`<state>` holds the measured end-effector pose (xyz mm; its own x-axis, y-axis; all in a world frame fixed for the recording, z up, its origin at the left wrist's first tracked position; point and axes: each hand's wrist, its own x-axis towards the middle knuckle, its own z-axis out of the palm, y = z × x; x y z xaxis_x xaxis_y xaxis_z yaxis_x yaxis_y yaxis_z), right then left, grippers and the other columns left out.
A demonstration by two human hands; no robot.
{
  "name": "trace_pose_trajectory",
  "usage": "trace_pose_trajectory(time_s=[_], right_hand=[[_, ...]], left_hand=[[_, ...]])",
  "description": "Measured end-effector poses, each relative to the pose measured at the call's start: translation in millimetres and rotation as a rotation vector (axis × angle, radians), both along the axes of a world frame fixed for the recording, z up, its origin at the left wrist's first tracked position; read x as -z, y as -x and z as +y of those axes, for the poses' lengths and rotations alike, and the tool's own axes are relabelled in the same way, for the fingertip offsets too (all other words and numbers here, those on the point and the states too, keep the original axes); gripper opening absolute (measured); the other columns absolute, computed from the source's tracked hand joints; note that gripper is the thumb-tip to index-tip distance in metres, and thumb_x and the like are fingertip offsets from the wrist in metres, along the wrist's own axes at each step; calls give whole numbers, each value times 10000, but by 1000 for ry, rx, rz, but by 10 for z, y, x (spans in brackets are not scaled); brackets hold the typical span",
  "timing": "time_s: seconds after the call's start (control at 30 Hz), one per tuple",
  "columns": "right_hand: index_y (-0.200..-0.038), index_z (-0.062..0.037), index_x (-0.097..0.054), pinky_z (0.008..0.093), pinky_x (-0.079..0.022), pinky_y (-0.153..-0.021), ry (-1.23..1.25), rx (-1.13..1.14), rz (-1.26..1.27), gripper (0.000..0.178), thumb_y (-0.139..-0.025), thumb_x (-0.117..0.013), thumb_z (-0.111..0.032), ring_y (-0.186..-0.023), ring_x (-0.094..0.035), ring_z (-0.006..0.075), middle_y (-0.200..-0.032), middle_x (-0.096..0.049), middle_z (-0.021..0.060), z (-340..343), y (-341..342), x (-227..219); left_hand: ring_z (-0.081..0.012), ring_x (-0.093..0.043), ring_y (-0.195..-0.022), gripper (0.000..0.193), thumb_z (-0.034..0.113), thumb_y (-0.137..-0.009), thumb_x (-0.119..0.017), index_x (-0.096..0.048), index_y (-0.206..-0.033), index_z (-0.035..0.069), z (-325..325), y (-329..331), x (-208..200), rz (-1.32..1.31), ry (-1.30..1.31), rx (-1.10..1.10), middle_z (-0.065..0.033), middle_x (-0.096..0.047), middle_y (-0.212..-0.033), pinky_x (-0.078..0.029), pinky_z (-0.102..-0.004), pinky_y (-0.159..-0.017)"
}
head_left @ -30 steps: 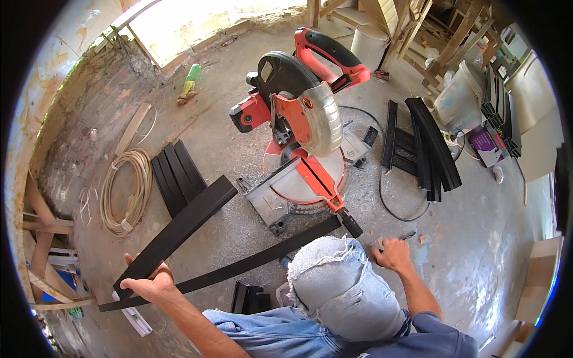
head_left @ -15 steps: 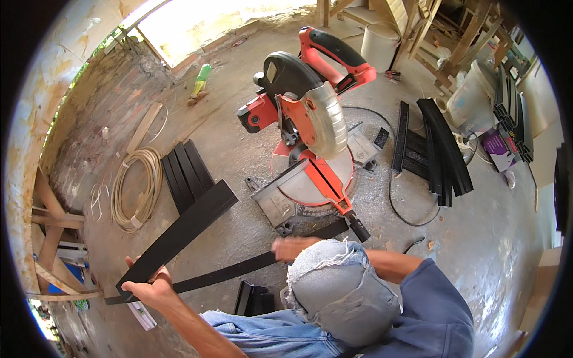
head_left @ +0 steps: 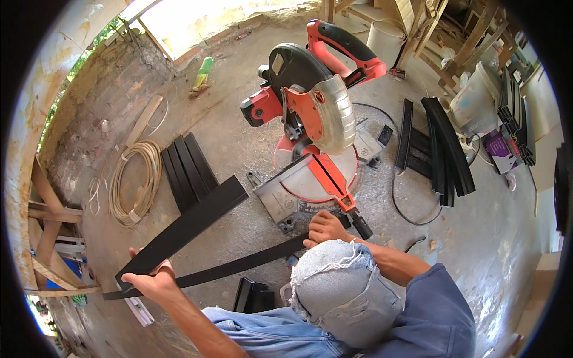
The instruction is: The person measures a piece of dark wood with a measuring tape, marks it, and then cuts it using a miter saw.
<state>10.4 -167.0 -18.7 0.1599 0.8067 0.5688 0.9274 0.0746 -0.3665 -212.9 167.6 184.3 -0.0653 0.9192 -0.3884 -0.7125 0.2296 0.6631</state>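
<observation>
My left hand is closed round the lower end of a wide, flat black profile, which slants up and right toward the saw. Beneath it a longer, narrower black strip lies across the floor. My right hand, beyond my raised knee, has its fingers curled over that strip near its right end; the fingertips are partly hidden. Just past this hand stands a red and black mitre saw, its head raised. The grey fence and red-slotted round base face me.
Several black profiles lie left of the saw, near a coiled beige hose. More black profiles and a power cord lie to the right. A white bucket stands farther right. Short black pieces sit by my leg.
My right hand has moved right along the long strip and its fingers have curled. The wide profile in my left hand has shifted slightly, its far end going up and right.
</observation>
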Motion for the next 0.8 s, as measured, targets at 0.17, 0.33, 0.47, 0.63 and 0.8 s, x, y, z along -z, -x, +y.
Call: trace_pose_trajectory(time_s=[0.17,0.33,0.47,0.63,0.8], right_hand=[[-886,-27,-622,389,-483,-780,26,297,215,257,-872,-719,-264,-789,-618,273,-876,-614,132,170,-223,-226],[-1148,34,-626,339,-520,-627,-55,317,1427,392,-961,-640,-309,-763,-700,224,-987,-700,149,386,-167,-257],[-1144,34,-614,323,-543,-617,-239,249,1936,491,-968,-639,-423,-749,-718,233,-983,-711,158,496,-44,-128],[-969,82,-631,340,-597,-574,-262,518,1810,508,-966,-677,-424,-675,-732,256,-851,-708,197,631,-326,21],[-800,102,-615,340,-574,-430,-162,612,1733,476,-1010,-633,-325,-542,-718,277,-679,-689,201,685,-603,90]], left_hand=[[-221,-696,-976,782,777,-912,-431,-688,-1135,73,21,-195,221,18,100,15,-22,-733,-1059,-583,-418,-900],[-202,-702,-905,708,779,-881,-508,-675,-1144,144,-233,-570,1119,110,267,163,-15,-731,-1030,-601,-360,-719],[-232,-676,-964,734,768,-892,-509,-594,-1272,146,-628,-830,1784,139,361,216,-50,-683,-1152,-603,-379,-726],[-272,-663,-1012,768,759,-903,-494,-563,-1301,106,-868,-1122,2252,164,454,225,-83,-662,-1196,-611,-415,-822],[-288,-663,-1048,732,723,-942,-466,-569,-1284,84,-836,-1285,2528,163,435,280,-110,-661,-1195,-611,-438,-852]])
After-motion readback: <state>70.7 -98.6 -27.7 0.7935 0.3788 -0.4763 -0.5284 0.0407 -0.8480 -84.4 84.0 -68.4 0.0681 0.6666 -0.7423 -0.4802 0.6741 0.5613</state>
